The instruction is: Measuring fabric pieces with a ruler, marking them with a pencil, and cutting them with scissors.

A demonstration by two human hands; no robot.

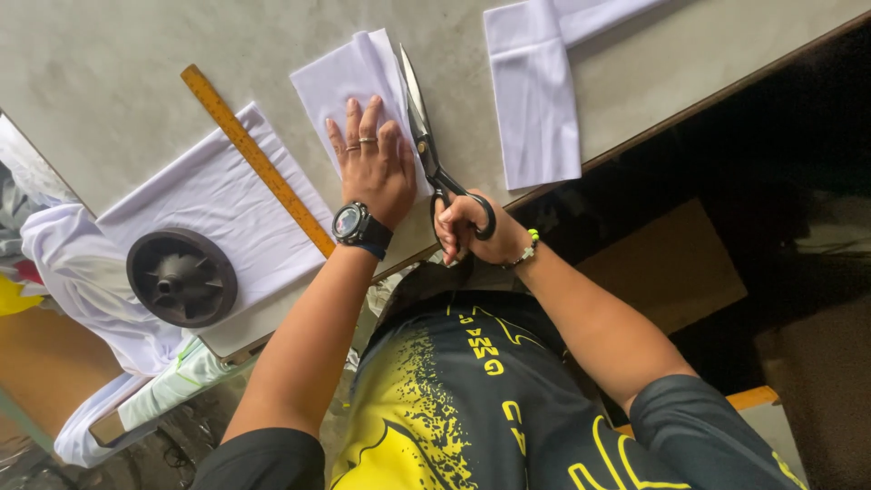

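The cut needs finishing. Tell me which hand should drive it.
Right, probably: the right hand already grips the scissors along the white cloth's edge, while the left hand lies flat pinning it.

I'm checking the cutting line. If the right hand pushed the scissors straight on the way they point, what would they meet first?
More of the white cloth under the left hand; past its edge, only bare table, as far as shown. The right hand holds the scissors.

Long yellow-orange wooden ruler (257, 160) lies diagonally across wide white cloth sheet (218, 204) on grey table (109, 63). Round black ribbed plastic disc (181, 277) sits on same sheet, near table's edge. More white fabric (82, 272) spills over table's side beside disc. Separate folded white cloth strip (533, 95) lies well apart, toward opposite end. Brown cardboard sheet (667, 263) below table.
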